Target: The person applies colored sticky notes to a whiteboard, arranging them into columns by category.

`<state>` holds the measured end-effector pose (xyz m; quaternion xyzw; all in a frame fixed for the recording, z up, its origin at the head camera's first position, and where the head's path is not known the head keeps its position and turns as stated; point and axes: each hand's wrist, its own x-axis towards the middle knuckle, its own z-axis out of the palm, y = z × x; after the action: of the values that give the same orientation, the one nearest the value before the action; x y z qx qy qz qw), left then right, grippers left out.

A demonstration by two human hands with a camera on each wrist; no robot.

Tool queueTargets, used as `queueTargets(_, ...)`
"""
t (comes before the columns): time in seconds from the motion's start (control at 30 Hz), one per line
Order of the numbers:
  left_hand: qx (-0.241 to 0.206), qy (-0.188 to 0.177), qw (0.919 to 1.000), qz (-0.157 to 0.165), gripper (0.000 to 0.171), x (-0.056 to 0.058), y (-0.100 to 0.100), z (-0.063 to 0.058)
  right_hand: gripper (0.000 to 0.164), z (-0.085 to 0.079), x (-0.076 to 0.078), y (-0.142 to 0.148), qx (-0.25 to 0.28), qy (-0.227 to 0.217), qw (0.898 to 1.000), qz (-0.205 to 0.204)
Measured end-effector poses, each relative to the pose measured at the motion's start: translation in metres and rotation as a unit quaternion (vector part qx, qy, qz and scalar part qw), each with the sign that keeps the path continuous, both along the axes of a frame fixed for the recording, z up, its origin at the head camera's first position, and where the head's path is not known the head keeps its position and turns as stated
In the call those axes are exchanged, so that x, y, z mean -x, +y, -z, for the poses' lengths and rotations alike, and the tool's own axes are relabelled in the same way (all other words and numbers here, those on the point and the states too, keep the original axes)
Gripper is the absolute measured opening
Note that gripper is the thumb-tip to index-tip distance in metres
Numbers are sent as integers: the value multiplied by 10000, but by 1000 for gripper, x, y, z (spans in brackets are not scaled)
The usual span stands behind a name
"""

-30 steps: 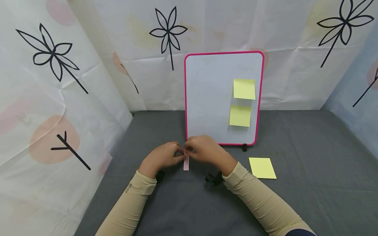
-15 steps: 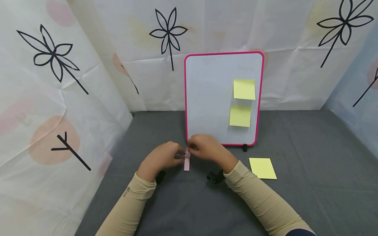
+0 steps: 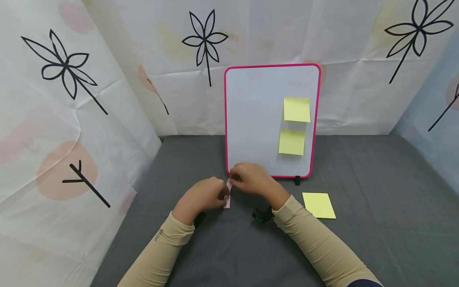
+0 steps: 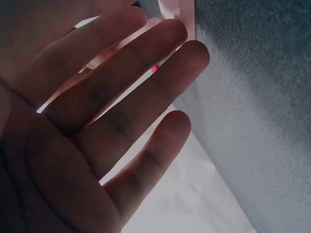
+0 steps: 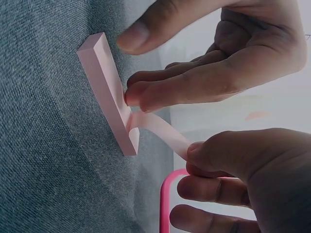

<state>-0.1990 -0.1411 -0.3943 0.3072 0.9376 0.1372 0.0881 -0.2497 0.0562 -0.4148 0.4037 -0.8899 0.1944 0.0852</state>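
Observation:
A narrow pink sticky-note pad [image 5: 103,85] lies on the grey cloth in front of the whiteboard [image 3: 265,115]. Its top strip, a pink sticky note [image 5: 163,130], bends up from the pad, still joined near the end closer to the board. Between thumb and forefinger my right hand [image 3: 252,179] pinches the free end of that strip. My left hand [image 3: 202,199] reaches in from the left, its fairly straight fingertips [image 5: 138,94] touching the pad's top beside the bend. In the left wrist view, its extended fingers partly cover the pad [image 4: 187,19].
Two yellow sticky notes [image 3: 297,109] hang on the board's right half. A yellow sticky-note pad [image 3: 319,205] lies on the table to the right of my right hand. A black foot [image 3: 297,180] shows beneath the pink-framed board. Patterned white cloth [image 3: 172,99] encloses the table's back and sides.
The strip's free end has come up off the pad in my right hand's pinch. My left hand first drew slightly back, then moved right onto the pad.

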Motion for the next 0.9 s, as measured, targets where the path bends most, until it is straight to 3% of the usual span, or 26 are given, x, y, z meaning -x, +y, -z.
queueTargets(0.27, 13, 80, 9998, -183, 19, -3, 4, 4, 7, -1, 2, 0, -17, -67, 10000, 30)
queueTargets(0.9, -149, -151, 9990, -397, 15, -2, 4, 10, 5, -7, 1, 4, -61, -137, 9999, 49)
